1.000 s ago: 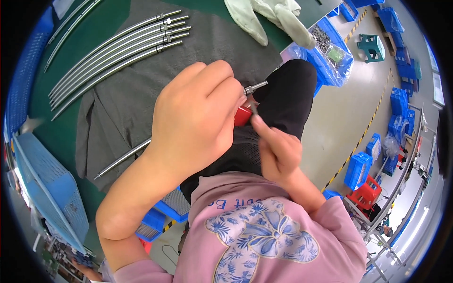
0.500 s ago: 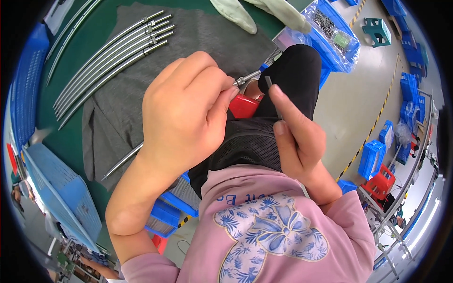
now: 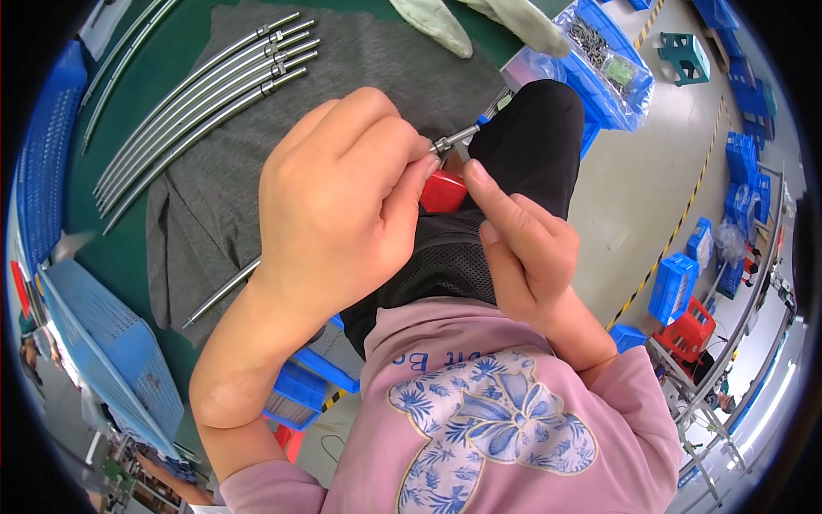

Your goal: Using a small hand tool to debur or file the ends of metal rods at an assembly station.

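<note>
My left hand [image 3: 342, 201] is closed round a slim steel rod, pinching it near its collared end [image 3: 454, 138]. The same rod's shaft [image 3: 221, 294] seems to come out beyond my left wrist; the middle is hidden by the hand. My right hand [image 3: 531, 244] pinches a thin flat grey metal strip [image 3: 462, 152] between thumb and forefinger. The strip's tip is right beside the rod's collar; whether they touch I cannot tell. Several similar steel rods [image 3: 201, 111] lie side by side on a grey cloth [image 3: 394, 51], collared ends to the upper right.
White gloves [image 3: 437, 24] lie at the table's far edge. A blue bin [image 3: 638, 94] of small metal parts stands far right. Blue baskets [image 3: 111, 330] line the left side of the green tabletop [image 3: 107, 248]. A red thing [image 3: 443, 193] shows beneath my hands.
My right hand has moved left, bringing the flat strip from apart to right beside the rod's collar. My left hand has hardly shifted and keeps its hold.
</note>
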Demonstrator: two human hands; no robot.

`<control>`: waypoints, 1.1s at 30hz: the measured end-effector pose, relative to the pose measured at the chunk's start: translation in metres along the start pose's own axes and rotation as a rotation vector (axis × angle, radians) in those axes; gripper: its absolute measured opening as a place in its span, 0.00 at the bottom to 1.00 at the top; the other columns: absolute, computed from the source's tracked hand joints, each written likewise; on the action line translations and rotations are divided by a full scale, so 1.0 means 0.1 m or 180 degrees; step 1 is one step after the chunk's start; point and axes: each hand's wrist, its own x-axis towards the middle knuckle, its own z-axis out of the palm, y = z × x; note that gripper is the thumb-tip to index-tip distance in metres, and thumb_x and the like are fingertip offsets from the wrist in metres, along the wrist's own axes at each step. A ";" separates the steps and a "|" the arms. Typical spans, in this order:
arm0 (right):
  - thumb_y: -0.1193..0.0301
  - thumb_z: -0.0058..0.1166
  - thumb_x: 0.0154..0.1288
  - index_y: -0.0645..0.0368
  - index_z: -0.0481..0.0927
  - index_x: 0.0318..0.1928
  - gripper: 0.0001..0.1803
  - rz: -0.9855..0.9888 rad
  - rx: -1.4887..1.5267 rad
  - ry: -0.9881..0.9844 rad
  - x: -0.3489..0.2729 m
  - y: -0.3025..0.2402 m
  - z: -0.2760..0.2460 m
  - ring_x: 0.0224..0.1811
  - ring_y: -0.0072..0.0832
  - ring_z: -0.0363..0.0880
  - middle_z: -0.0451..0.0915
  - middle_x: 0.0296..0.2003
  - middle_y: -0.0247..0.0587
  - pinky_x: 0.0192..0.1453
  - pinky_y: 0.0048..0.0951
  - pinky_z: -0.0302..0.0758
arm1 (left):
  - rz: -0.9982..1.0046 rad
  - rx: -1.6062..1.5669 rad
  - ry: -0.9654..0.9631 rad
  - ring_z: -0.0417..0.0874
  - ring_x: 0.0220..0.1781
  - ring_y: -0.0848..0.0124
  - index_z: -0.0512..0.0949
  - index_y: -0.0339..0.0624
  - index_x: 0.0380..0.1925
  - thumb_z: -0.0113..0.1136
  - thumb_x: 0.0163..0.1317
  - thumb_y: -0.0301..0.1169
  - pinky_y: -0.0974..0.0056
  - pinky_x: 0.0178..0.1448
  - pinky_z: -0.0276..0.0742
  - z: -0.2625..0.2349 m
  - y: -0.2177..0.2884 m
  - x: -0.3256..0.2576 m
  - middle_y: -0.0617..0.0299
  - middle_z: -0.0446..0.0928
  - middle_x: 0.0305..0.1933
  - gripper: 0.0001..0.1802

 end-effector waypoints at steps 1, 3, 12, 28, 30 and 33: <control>0.89 0.46 0.50 0.70 0.72 0.55 0.27 0.0000 0.0001 -0.0009 0.00 -0.01 0.00 0.17 0.23 0.63 0.67 0.19 0.39 0.22 0.22 0.61 | 0.0042 -0.0003 0.0029 0.73 0.23 0.68 0.75 0.34 0.23 0.63 0.42 0.15 0.69 0.25 0.67 0.00 0.00 0.00 0.59 0.70 0.23 0.08; 0.90 0.46 0.51 0.71 0.73 0.54 0.26 0.0079 -0.0194 -0.0063 0.00 -0.04 0.00 0.16 0.23 0.62 0.67 0.19 0.39 0.21 0.21 0.61 | 0.0039 -0.0011 0.0047 0.73 0.23 0.68 0.75 0.35 0.23 0.64 0.42 0.15 0.69 0.25 0.67 0.01 0.00 0.00 0.59 0.70 0.23 0.08; 0.91 0.45 0.50 0.73 0.73 0.53 0.26 -0.0020 -0.0227 0.0017 0.04 -0.05 0.05 0.15 0.23 0.62 0.67 0.18 0.41 0.20 0.21 0.60 | 0.0115 0.0177 0.0128 0.73 0.23 0.63 0.75 0.36 0.23 0.64 0.40 0.16 0.66 0.27 0.68 0.02 0.01 0.00 0.58 0.71 0.23 0.09; 0.89 0.49 0.44 0.66 0.74 0.55 0.31 -0.0120 -0.0158 0.0306 -0.01 0.00 0.15 0.12 0.25 0.60 0.59 0.15 0.35 0.17 0.23 0.62 | 0.0155 0.0264 0.0050 0.72 0.23 0.62 0.74 0.36 0.22 0.64 0.39 0.17 0.64 0.26 0.67 0.02 0.03 -0.02 0.59 0.72 0.24 0.09; 0.89 0.49 0.44 0.66 0.75 0.55 0.31 -0.0160 -0.0216 0.0303 0.09 0.03 0.17 0.12 0.25 0.60 0.59 0.15 0.35 0.17 0.23 0.62 | 0.0166 0.0301 0.0136 0.72 0.23 0.62 0.74 0.36 0.22 0.64 0.39 0.17 0.64 0.26 0.67 0.03 0.01 -0.01 0.59 0.71 0.24 0.09; 0.89 0.50 0.44 0.67 0.75 0.54 0.30 -0.0158 -0.0225 0.0297 -0.03 0.02 0.16 0.12 0.25 0.60 0.59 0.15 0.35 0.17 0.24 0.61 | 0.0162 0.0297 0.0156 0.72 0.23 0.62 0.74 0.36 0.22 0.64 0.39 0.17 0.64 0.26 0.67 0.03 0.04 -0.02 0.58 0.71 0.24 0.09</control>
